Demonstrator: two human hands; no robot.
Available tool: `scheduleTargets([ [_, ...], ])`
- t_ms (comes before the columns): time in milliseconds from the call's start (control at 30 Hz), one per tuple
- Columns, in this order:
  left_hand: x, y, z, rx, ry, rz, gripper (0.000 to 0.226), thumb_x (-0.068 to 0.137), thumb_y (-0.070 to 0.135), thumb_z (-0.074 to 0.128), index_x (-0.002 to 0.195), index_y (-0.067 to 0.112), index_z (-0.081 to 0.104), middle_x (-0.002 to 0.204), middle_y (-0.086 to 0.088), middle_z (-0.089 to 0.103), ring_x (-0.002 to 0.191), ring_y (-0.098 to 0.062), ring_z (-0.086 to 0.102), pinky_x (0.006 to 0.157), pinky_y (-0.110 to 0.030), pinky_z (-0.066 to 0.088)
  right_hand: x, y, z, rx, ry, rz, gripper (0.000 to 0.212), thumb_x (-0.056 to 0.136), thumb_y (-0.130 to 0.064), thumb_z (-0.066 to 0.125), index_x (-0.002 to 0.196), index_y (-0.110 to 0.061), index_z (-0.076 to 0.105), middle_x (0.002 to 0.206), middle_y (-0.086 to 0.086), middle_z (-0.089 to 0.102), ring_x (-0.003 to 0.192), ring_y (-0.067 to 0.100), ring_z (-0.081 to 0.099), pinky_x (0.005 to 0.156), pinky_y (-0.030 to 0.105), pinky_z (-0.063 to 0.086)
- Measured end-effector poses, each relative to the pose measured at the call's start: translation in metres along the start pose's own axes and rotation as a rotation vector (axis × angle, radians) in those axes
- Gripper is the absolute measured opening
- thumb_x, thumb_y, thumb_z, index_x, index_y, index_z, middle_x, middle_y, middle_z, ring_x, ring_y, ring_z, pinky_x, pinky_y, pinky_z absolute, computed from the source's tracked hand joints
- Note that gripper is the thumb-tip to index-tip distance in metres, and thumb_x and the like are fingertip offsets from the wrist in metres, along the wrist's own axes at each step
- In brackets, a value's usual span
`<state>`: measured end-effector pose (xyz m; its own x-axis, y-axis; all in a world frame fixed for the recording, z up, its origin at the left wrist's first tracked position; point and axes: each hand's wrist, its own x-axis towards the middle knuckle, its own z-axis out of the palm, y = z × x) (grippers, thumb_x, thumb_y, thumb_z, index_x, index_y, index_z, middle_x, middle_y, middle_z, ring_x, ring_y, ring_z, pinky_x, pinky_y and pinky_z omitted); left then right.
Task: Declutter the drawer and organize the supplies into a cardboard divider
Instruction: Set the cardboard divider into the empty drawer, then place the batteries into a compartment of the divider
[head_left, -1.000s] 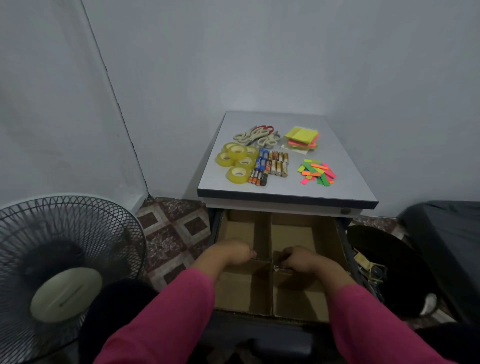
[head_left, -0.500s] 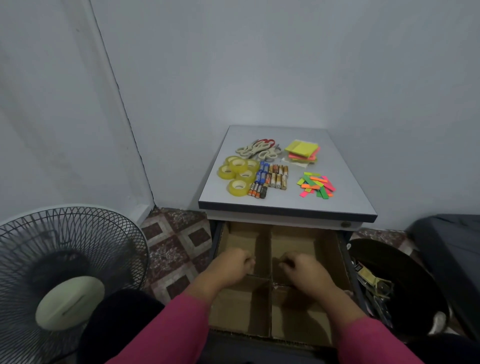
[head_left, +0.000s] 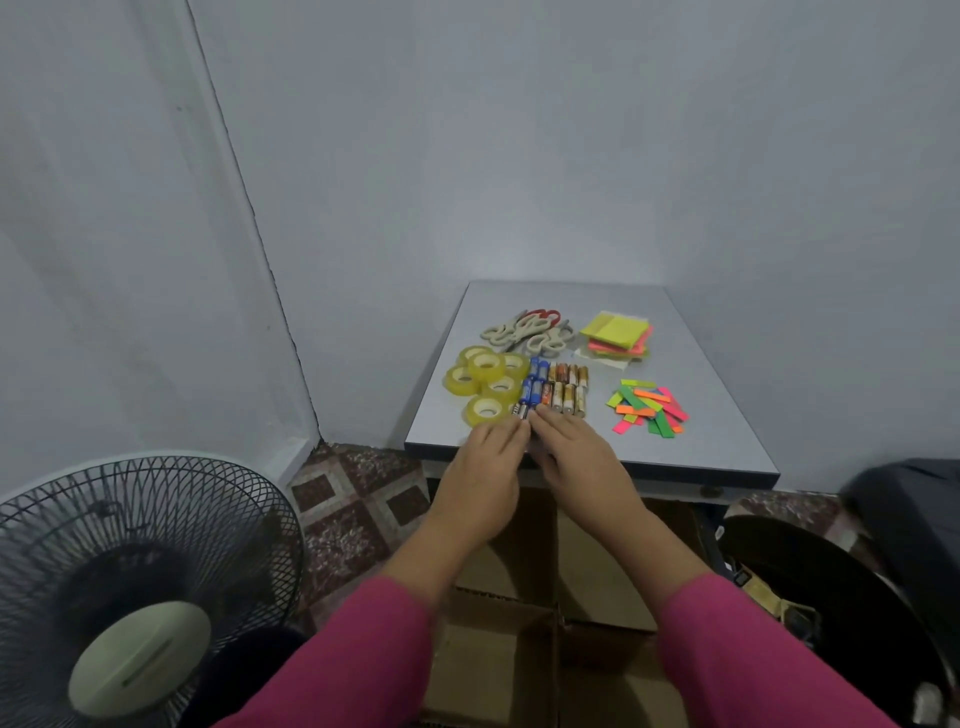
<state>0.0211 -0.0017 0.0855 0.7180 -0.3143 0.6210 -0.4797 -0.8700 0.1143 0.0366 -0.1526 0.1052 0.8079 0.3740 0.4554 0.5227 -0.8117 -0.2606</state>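
Note:
On the grey tabletop (head_left: 717, 415) lie several yellow tape rolls (head_left: 485, 382), a row of batteries (head_left: 558, 389), scissors (head_left: 524, 332), a stack of sticky notes (head_left: 618, 335) and loose coloured paper strips (head_left: 649, 405). Both hands reach over the table's front edge with straight fingers. My left hand (head_left: 491, 462) and my right hand (head_left: 576, 454) have their fingertips at the nearest batteries, side by side. Below them the open drawer holds the cardboard divider (head_left: 556, 644), its compartments bare where I can see them.
A standing fan (head_left: 130, 587) fills the lower left. A black bin (head_left: 831, 603) with scraps sits right of the drawer, and a dark object (head_left: 914, 509) lies at the right edge. Patterned floor tiles (head_left: 358, 509) show left of the drawer. Walls close in behind the table.
Both hands left the divider in the drawer and rose up and forward to the batteries on the tabletop. Their curled fingers straightened. My view tilted upward.

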Motion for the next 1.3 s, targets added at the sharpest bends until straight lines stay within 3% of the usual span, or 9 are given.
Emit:
scheduleTargets([
  [167,0.001,-0.001,0.006,0.055,-0.002,0.0,0.046,0.085,0.009,0.063,0.129,0.003,0.056,0.126,-0.009,0.059,0.107,-0.024,0.054,0.089,-0.038,0.053,-0.004,0.003,0.002,0.023,0.036,0.003,0.037,0.096,-0.023,0.053,0.132,-0.016,0.057,0.133,0.003,0.058,0.122,0.019,0.053,0.105,0.034,0.041],
  [367,0.005,-0.001,0.005,0.046,0.041,0.031,0.043,0.084,0.008,0.062,0.126,0.003,0.058,0.121,-0.011,0.061,0.099,-0.026,0.057,0.083,-0.037,0.053,-0.006,0.004,0.001,0.069,0.063,0.016,0.043,0.092,-0.017,0.06,0.135,-0.012,0.054,0.137,0.007,0.055,0.126,0.021,0.051,0.107,0.033,0.038],
  [533,0.005,-0.004,0.004,0.064,0.038,0.045,0.035,0.084,0.01,0.063,0.119,0.005,0.063,0.114,-0.011,0.064,0.097,-0.026,0.057,0.076,-0.039,0.055,-0.008,0.003,-0.002,0.089,0.09,0.015,0.033,0.089,-0.015,0.064,0.122,-0.012,0.064,0.124,0.005,0.064,0.114,0.021,0.058,0.099,0.031,0.043],
  [667,0.007,-0.004,0.004,0.088,0.038,0.043,0.044,0.082,0.015,0.07,0.124,0.008,0.061,0.119,-0.011,0.062,0.099,-0.028,0.056,0.075,-0.038,0.054,-0.012,0.007,0.001,0.105,0.109,0.023,0.034,0.09,-0.016,0.064,0.124,-0.013,0.064,0.125,0.004,0.064,0.115,0.019,0.058,0.098,0.029,0.044],
  [867,0.01,-0.005,0.008,0.127,0.049,0.103,0.04,0.08,0.016,0.073,0.117,0.006,0.065,0.112,-0.012,0.065,0.097,-0.028,0.059,0.072,-0.037,0.056,-0.016,0.007,-0.003,0.161,0.147,0.044,0.03,0.088,-0.012,0.066,0.118,-0.011,0.067,0.115,0.004,0.068,0.107,0.018,0.062,0.093,0.029,0.048],
  [1067,0.011,-0.005,0.009,0.154,0.049,0.048,0.037,0.089,0.032,0.057,0.121,0.014,0.063,0.114,-0.012,0.063,0.1,-0.028,0.056,0.074,-0.037,0.053,-0.017,0.007,-0.005,0.224,0.171,0.094,0.025,0.088,-0.013,0.066,0.113,-0.013,0.068,0.11,0.0,0.069,0.102,0.012,0.062,0.088,0.018,0.044],
  [1300,0.01,0.001,0.004,0.137,0.08,0.044,0.036,0.091,0.032,0.046,0.112,0.01,0.066,0.106,-0.01,0.065,0.093,-0.026,0.058,0.072,-0.035,0.053,-0.017,0.007,-0.005,0.294,0.161,0.147,0.022,0.089,-0.015,0.064,0.111,-0.014,0.069,0.105,-0.002,0.068,0.098,0.009,0.06,0.086,0.023,0.05],
])
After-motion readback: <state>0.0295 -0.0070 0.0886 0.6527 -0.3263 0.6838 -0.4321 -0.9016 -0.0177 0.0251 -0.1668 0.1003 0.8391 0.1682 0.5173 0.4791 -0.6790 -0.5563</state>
